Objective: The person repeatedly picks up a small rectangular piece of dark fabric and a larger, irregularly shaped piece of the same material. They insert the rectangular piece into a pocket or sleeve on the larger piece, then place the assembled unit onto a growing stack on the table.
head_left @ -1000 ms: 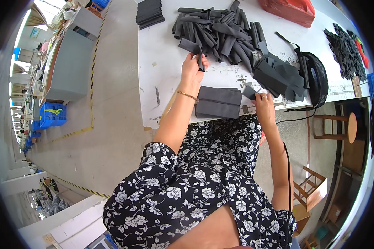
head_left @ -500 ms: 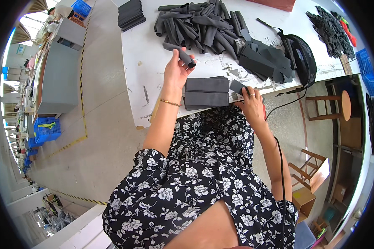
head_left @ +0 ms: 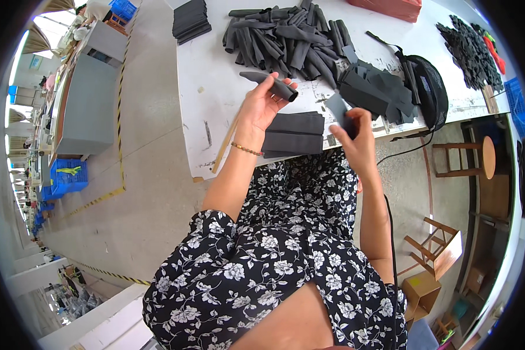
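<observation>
My left hand (head_left: 261,108) is raised over the table with its fingers round a dark grey fabric tube (head_left: 284,90), whose open end points right. My right hand (head_left: 360,143) pinches a thin dark grey rectangular piece (head_left: 339,109) above the table's front edge. Between my hands and close to me, flat dark strips (head_left: 294,140) lie stacked side by side. Beyond them is a heap of similar tubes (head_left: 283,38). Right of the heap, loose rectangular pieces (head_left: 367,93) are spread in an overlapping pile.
A black bag (head_left: 427,87) with a strap lies at the table's right. A flat dark stack (head_left: 191,20) sits at the far left corner, a heap of dark scraps (head_left: 475,52) at the far right. A wooden stool (head_left: 487,157) and a tilted one (head_left: 449,256) stand on the right.
My right hand has lifted off the table's front edge and now holds up a thin rectangular piece. My left hand has shifted right and tilted the tube toward it.
</observation>
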A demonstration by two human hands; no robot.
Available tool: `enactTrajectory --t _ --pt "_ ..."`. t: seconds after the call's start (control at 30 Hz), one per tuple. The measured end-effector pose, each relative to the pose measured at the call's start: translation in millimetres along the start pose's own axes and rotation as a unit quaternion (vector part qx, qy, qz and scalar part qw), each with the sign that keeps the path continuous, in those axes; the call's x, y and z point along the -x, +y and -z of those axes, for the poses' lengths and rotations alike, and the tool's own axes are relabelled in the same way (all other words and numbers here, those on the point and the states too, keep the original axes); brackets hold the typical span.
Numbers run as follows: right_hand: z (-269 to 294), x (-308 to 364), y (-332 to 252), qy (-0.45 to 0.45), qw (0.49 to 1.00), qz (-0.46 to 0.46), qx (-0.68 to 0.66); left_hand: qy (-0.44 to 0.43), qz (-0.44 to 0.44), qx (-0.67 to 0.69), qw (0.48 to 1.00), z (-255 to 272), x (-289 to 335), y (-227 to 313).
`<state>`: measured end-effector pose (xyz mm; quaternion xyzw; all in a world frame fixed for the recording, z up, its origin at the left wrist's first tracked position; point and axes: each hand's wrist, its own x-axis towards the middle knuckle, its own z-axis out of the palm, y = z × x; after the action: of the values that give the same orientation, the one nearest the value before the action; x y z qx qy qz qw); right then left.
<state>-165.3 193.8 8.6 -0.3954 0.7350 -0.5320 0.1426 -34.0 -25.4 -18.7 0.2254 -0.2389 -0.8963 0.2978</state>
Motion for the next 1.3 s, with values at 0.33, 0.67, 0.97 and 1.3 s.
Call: enactTrajectory --t 0.33,0.67,0.97,1.3 --pt "-19 -13 -41 -0.014 0.997 0.07 0.019 0.059 -0.018 -0.04 0.997 -1 3 1" --pt "-27 -35 -32 -0.01 0.969 0.196 0.151 0.04 0.015 -0.073 0.996 -18 9 0" --pt "-19 -41 -41 0.052 0.917 0.309 0.248 0.024 0.005 -0.065 0.998 -24 17 -1" --pt "-31 -36 -48 0.089 0.898 0.337 0.27 0.032 -0.165 -0.111 0.979 -71 52 -10"
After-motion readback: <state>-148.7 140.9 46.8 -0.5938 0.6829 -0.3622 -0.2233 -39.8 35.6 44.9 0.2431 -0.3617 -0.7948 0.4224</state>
